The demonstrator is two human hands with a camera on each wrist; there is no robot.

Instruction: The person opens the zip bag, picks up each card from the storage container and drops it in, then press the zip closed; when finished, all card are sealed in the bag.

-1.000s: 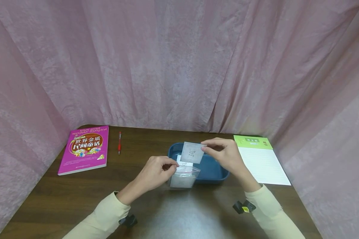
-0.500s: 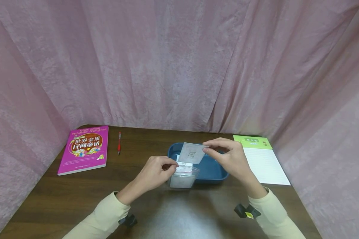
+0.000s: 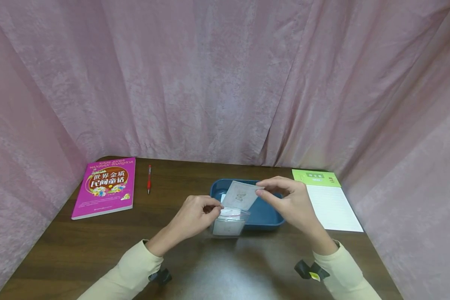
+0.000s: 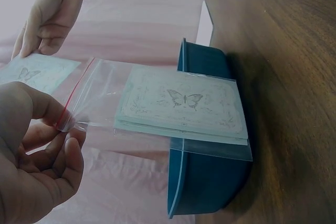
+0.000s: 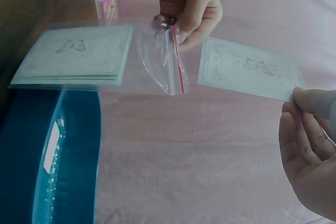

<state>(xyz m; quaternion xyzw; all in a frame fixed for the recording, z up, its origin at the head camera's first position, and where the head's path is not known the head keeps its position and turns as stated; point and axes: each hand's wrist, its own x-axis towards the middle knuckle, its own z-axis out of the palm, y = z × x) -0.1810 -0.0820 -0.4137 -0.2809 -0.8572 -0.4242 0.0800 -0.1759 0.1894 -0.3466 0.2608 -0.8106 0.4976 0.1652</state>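
Observation:
My left hand (image 3: 195, 214) pinches the red-zip mouth of a clear plastic bag (image 3: 229, 223), held above the table in front of a blue tray (image 3: 262, 216). The bag (image 4: 157, 111) holds a small stack of pale cards printed with a butterfly (image 4: 184, 109). My right hand (image 3: 288, 200) pinches one corner of a single butterfly card (image 3: 241, 195), held just above the bag's mouth. In the right wrist view the card (image 5: 247, 69) hangs beside the open zip edge (image 5: 176, 59), with the left hand (image 5: 189, 3) behind it.
A pink book (image 3: 106, 186) lies at the table's far left with a red pen (image 3: 148, 178) beside it. A green-topped lined notepad (image 3: 328, 200) lies right of the tray. Pink curtains enclose the table on three sides.
The right hand has lowered the single card a little toward the bag's mouth and tilted it. The left hand and bag have stayed put.

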